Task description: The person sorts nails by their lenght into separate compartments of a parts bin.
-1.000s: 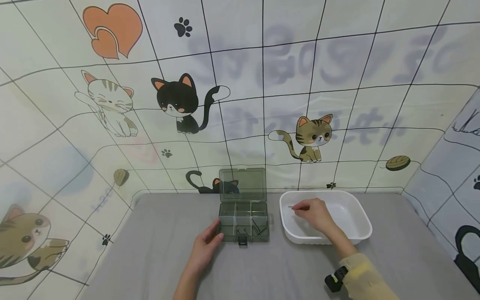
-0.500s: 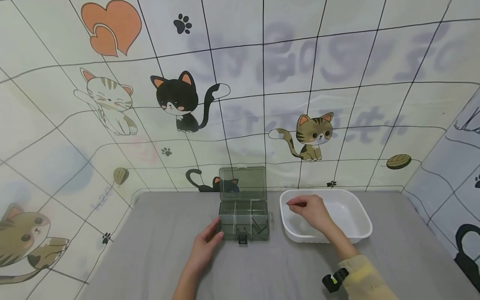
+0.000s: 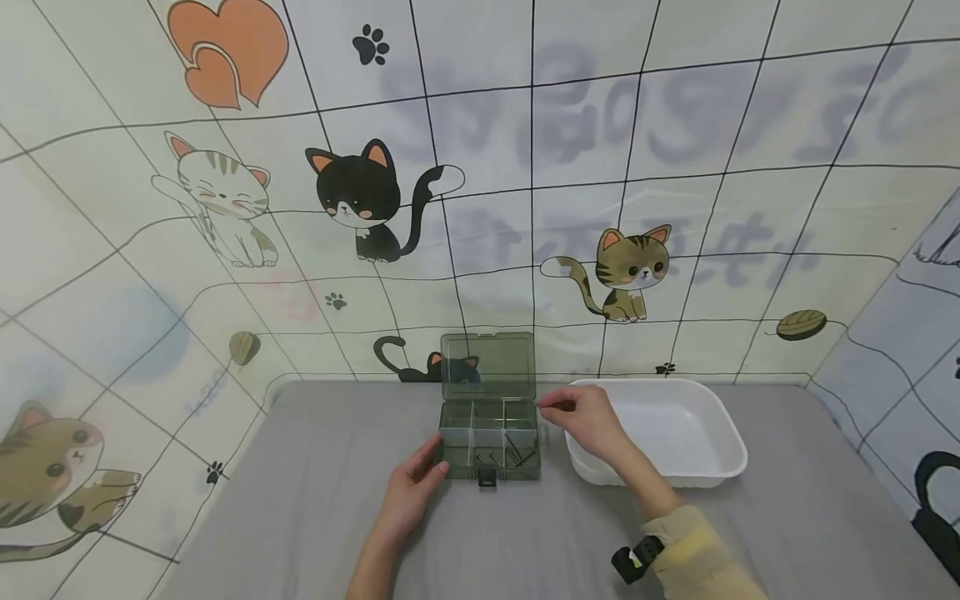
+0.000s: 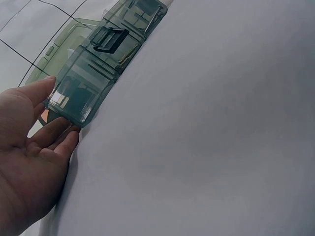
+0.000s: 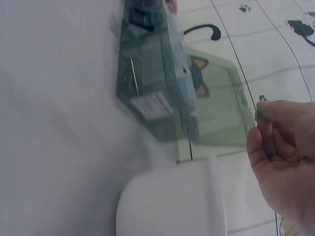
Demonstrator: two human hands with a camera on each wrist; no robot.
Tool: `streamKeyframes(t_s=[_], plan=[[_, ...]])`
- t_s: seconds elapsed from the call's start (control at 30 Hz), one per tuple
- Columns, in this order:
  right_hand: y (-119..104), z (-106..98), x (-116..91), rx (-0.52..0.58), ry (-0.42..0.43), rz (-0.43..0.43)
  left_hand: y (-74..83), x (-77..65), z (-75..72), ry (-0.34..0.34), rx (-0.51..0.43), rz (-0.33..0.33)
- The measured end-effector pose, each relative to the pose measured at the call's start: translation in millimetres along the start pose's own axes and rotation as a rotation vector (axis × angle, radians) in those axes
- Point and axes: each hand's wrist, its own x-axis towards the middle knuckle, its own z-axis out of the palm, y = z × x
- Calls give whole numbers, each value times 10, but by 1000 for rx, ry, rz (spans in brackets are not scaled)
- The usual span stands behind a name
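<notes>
A clear green compartment box (image 3: 490, 446) stands on the grey cloth with its lid (image 3: 489, 367) raised at the back. My left hand (image 3: 408, 493) rests fingers and thumb against the box's left end; the left wrist view shows these fingertips on its lower edge. Between thumb and index finger, my right hand (image 3: 581, 417) pinches a small metal screw (image 5: 261, 99), mostly hidden by the fingertips. It hovers beside the box's back right corner, over the left rim of a white tray (image 3: 731, 467). Several thin screws (image 3: 517, 454) lie in the front compartments.
Grey cloth (image 3: 322, 467) covers the table around the box and tray. Behind it rises a white, cat-printed sheet (image 3: 480, 208). A black latch (image 3: 487, 477) sits on the box's front. A black device (image 3: 637, 558) is strapped at the right wrist.
My right hand has moved left from over the tray to near the box, pinching the screw. The left hand and box have stayed in place.
</notes>
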Motion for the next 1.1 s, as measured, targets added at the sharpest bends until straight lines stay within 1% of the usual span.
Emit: streamKeyframes(t_s=[0.17,0.27,0.37,0.53,0.7,0.83,1.1], plan=[[-83,206,16,18,-35,-47,13,2,-11,-3,-9,2],[-124,354,19,27,-83,-73,6,-7,-13,-5,-13,9],[-157,492,25,36,-126,-76,1,-24,-13,0,-19,10],[-166,658,47,26,-132,-101,3,-20,1,6,-18,27],[-128,756,55,38,-149,-89,18,-23,7,9,-22,27],[-115,796,51,49,-157,-82,18,-16,7,14,-14,33],[-149,844,51,8,-141,-103,8,-13,-8,4,-3,34]])
